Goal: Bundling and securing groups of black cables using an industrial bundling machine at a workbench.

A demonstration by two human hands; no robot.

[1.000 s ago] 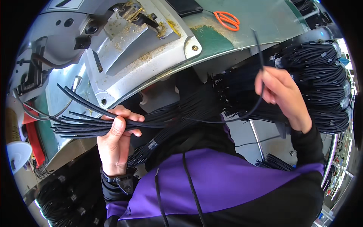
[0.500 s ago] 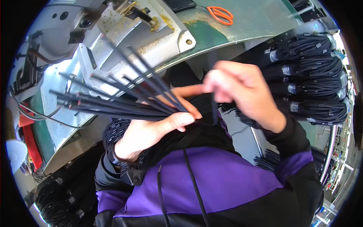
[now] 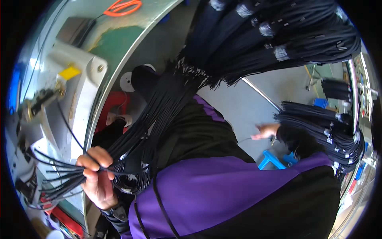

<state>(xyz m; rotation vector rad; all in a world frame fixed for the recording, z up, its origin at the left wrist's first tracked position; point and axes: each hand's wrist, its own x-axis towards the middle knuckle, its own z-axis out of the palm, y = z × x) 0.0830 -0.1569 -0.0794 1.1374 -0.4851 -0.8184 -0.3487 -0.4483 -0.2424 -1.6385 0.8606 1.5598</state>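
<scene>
A: Item one, black cable bundle (image 3: 131,131): lower left of the frame, cut ends fanned out past the fist toward the left rim, lengths trailing up and right across the lap.

B: Held how?

A: Clamped in the left hand (image 3: 96,178), fingers curled shut around the strands near their ends. Judged a sorting grip: ends kept level and spread, easy to count or pick from.

B: Other hand?

A: Right hand (image 3: 266,131), centre right, stretched well away from the body toward hanging cables (image 3: 322,127). Pinched on a thin strand or bare: cannot tell, too small and blurred.

B: Next entry outward.

A: Purple and black jacket (image 3: 223,191), filling the lower middle. Above it, large tied hanks of black cable (image 3: 278,36) draped from the upper right, bound with pale bands; probably hung there to stay untangled and within reach.

B: Surface?

A: Metal tabletop (image 3: 131,51) curving along the upper left, green mat patch on it, orange scissors (image 3: 121,6) at the top edge, grey-white machine (image 3: 75,79) with a yellow tag at the left.

B: Room?

A: Grey floor (image 3: 238,107) mid-frame, blue stool (image 3: 272,158) beside the right knee, red item (image 3: 113,109) under the tabletop edge. Workshop setting, more cable stock at far right.
</scene>
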